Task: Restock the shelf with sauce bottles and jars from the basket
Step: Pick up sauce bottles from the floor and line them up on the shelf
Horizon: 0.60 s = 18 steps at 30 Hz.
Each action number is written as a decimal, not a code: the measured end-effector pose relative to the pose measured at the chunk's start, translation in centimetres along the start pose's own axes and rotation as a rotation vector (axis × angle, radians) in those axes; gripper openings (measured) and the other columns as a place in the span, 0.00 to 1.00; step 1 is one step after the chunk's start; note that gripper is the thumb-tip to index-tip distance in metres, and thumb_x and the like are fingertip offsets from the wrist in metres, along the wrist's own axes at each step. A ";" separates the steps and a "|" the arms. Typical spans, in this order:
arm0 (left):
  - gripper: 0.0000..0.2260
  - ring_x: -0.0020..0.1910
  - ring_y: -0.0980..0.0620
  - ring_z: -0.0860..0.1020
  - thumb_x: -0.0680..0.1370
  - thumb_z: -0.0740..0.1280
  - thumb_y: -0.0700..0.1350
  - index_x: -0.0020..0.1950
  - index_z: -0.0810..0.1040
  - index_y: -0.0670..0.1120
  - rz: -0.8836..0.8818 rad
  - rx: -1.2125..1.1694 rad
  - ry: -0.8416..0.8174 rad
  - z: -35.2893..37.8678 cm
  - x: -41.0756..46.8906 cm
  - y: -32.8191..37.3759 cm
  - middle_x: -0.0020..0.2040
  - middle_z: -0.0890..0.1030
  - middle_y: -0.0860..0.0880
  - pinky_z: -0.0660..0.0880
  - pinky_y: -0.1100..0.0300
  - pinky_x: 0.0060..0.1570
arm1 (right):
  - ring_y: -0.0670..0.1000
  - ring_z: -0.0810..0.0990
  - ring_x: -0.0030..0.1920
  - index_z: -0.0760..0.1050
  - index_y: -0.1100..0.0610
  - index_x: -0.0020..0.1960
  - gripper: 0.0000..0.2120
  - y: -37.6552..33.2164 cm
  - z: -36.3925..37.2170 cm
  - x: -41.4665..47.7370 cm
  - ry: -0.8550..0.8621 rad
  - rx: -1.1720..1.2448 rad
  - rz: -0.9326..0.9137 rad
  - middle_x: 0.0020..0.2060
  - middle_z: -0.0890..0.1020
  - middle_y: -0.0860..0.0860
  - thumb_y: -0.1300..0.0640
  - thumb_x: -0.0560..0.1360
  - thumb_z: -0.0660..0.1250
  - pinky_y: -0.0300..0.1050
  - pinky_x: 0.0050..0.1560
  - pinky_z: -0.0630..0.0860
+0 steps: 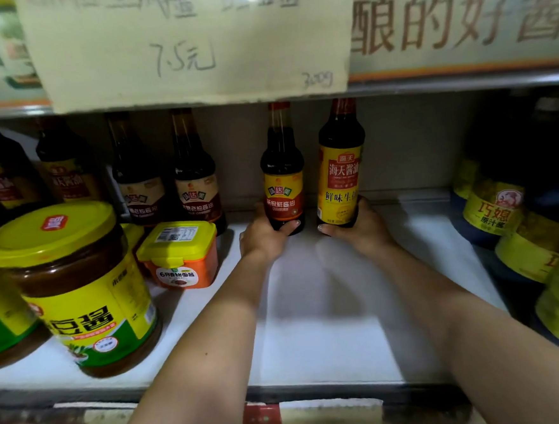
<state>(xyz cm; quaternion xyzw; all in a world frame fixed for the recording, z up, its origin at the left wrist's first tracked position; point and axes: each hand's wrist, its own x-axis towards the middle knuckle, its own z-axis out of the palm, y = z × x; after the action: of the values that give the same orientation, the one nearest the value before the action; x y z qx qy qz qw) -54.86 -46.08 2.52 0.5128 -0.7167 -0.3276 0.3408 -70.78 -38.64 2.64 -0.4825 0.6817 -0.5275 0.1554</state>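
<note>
Two dark soy sauce bottles stand upright at the back of the white shelf (pixel 318 308). My left hand (pixel 263 236) grips the base of the shorter bottle with a red and yellow label (pixel 282 175). My right hand (pixel 362 226) grips the base of the taller bottle with a yellow label (pixel 341 164). The two bottles are side by side, a small gap between them. The basket is out of view.
Dark sauce bottles (pixel 196 178) line the back left. A large yellow-lidded bean paste jar (pixel 75 285) and a small orange tub (pixel 178 255) sit front left. Big dark jugs with yellow labels (pixel 493 206) crowd the right. A paper price sign (pixel 187 42) hangs from the upper shelf.
</note>
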 end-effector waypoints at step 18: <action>0.29 0.63 0.40 0.72 0.72 0.68 0.55 0.68 0.62 0.49 0.009 0.022 0.087 0.8 0.4 -0.2 0.65 0.74 0.45 0.68 0.49 0.62 | 0.58 0.75 0.59 0.67 0.61 0.62 0.32 0.6 1.0 0.5 0.187 -0.064 0.023 0.59 0.77 0.59 0.59 0.64 0.77 0.48 0.57 0.72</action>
<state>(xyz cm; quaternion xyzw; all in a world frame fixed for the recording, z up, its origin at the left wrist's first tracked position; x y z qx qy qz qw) -55.49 -46.38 2.00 0.5270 -0.7071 -0.2957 0.3673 -70.64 -39.63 1.89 -0.4282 0.7152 -0.5463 0.0816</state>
